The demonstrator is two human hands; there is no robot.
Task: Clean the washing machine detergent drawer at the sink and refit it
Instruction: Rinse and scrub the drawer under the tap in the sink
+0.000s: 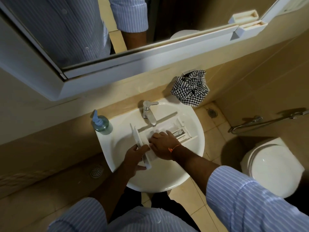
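White plastic detergent drawer (168,131) sits in the sink (197,144), lying across the basin under the tap (148,114), front panel toward my left, compartments facing up. My left hand (133,156) is clamped on the front panel end, fingers wrapped over its edge. My right hand (161,144) lies palm-down on the compartments near the panel, fingers spread and pressing flat, not closed around anything; an orange thread band (173,148) is on that wrist. Can't tell if water is running. Blue soap pump bottle (100,123) stands on the sink's left rear corner. Checked cloth (190,88) hangs on the wall just behind the sink's right side. Toilet (270,166) is off to the right, floor drain (96,171) to the left, mirror (75,30) above.
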